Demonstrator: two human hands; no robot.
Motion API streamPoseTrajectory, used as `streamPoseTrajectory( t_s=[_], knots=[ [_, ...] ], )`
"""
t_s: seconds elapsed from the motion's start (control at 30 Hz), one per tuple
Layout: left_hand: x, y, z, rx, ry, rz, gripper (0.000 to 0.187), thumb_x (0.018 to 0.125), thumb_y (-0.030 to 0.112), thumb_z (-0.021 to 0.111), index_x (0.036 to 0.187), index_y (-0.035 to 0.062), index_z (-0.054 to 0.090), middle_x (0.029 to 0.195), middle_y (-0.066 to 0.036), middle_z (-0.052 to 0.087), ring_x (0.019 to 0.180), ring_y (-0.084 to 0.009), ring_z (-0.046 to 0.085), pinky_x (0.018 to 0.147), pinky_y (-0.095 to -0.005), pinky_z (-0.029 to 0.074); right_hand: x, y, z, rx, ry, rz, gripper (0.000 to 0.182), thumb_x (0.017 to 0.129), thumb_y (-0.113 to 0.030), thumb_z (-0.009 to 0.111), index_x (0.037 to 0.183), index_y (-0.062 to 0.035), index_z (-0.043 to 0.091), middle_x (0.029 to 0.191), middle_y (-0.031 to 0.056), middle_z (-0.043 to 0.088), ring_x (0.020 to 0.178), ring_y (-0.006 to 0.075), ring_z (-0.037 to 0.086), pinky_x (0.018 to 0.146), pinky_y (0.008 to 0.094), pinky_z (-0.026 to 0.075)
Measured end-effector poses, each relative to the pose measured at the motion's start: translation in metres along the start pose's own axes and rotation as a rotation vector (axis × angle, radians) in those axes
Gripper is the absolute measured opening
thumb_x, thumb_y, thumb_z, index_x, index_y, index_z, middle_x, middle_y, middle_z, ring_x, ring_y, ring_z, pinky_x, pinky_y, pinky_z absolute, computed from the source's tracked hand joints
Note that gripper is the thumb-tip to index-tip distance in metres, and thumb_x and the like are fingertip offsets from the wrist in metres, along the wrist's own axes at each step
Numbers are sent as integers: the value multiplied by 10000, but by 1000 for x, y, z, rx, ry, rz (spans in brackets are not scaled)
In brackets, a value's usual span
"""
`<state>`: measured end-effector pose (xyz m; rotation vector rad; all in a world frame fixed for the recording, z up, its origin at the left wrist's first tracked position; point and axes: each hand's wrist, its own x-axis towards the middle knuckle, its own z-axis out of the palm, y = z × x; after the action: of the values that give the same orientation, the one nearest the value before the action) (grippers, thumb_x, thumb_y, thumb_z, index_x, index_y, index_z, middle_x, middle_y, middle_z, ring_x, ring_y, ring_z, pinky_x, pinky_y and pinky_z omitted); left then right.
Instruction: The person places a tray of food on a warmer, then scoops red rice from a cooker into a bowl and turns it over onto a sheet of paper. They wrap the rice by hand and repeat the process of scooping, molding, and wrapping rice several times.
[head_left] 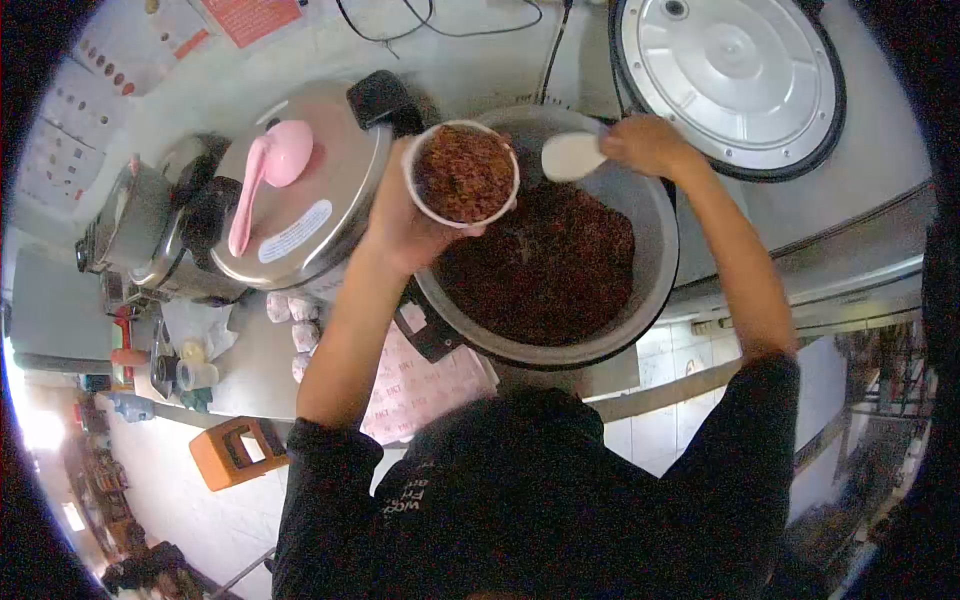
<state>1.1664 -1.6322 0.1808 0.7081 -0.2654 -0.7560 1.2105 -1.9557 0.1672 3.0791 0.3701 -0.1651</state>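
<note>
My left hand (400, 225) is wrapped round a white cup (412, 180) filled to the top with reddish-brown cooked rice (465, 175). The cup is held over the left rim of a large open rice cooker (655, 250). A mass of dark red-brown rice (550, 260) lies inside this cooker. My right hand (645, 147) grips a white rice paddle (572, 157), its blade above the far side of the cooker and apart from the cup. The paddle's handle is hidden in my fingers.
At left stands a closed steel cooker (340, 190) with a pink ladle (270, 175) on its lid. The open cooker's round lid (735, 70) is raised at upper right. Printed wrapping paper (430, 390) lies near my left arm. An orange stool (235, 452) stands on the floor.
</note>
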Motion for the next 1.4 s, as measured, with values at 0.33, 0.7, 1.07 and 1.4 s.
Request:
streamPoseTrajectory(
  t_s=[0.33, 0.7, 1.07, 1.4],
  knots=[
    [-49, -2, -14, -84, 356, 98, 615, 954, 528, 298, 1294, 58, 502, 1248, -149, 580, 1017, -325, 630, 643, -503, 595, 18, -142, 88, -160, -437, -606, 250, 753, -323, 644, 802, -91, 722, 850, 158, 700, 816, 373, 675, 652, 524, 538],
    [-29, -8, -13, -99, 291, 136, 547, 950, 464, 309, 1227, 61, 554, 1122, -133, 646, 885, -289, 669, 573, -433, 586, -68, -101, 34, 99, -296, -604, 336, 791, -411, 604, 720, -97, 698, 591, 159, 603, 589, 364, 623, 538, 463, 482],
    [-24, -39, -9, 10, 436, 126, 518, 980, 470, 260, 1216, 118, 558, 1172, -93, 623, 1031, -259, 622, 763, -453, 554, -143, -82, 8, 619, 151, 13, 331, 910, -312, 542, 827, -1, 618, 713, 239, 606, 700, 446, 590, 661, 513, 465],
    [8, -69, 7, -99, 472, 28, 438, 957, 382, 255, 1220, 173, 537, 1221, -54, 579, 1132, -242, 555, 862, -501, 505, -135, -145, 44, 174, 612, 7, 253, 953, -216, 493, 1113, -40, 578, 896, 159, 571, 791, 362, 600, 649, 492, 495]
  ],
)
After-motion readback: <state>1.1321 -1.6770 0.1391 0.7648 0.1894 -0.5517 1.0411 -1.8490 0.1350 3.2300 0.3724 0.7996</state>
